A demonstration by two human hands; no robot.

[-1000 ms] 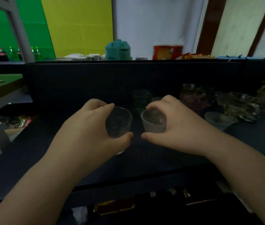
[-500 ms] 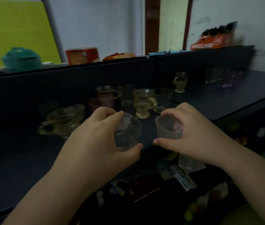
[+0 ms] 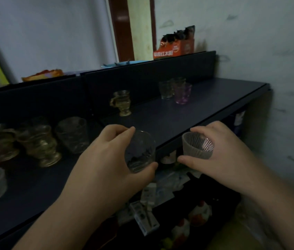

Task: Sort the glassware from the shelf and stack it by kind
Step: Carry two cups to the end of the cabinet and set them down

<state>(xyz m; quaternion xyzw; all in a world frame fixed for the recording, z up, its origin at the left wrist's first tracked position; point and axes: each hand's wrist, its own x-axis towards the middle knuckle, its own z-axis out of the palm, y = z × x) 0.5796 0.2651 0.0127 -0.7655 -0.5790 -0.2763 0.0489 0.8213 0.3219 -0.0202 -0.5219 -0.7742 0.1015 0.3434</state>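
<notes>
Left hand (image 3: 106,159): grip closed around a clear etched glass (image 3: 139,152), thumb under its base, fingers over the rim side; glass tilted toward the camera, held in the air at the shelf's (image 3: 160,120) front edge.
Right hand (image 3: 220,156): grip closed on a ribbed tumbler (image 3: 196,146), thumb low at the front, fingers curled behind; tumbler near upright, held off the edge over the clutter below.
Pose: both wrists level, palms turned inward, the two glasses near each other but apart.
Sorted groups: purple glass (image 3: 183,94) with clear tumblers at the far right of the shelf; one amber handled cup (image 3: 121,102) alone mid-shelf; more amber cups (image 3: 38,145) and a clear tumbler (image 3: 72,135) to the left.
Risk, drop: neither glass has anything beneath it; a slackened thumb likely sends it into the lower shelf.
Risk, knock: the glasses could clink if the hands close in.
Risk, mis-sort: dim light makes patterns hard to match.
</notes>
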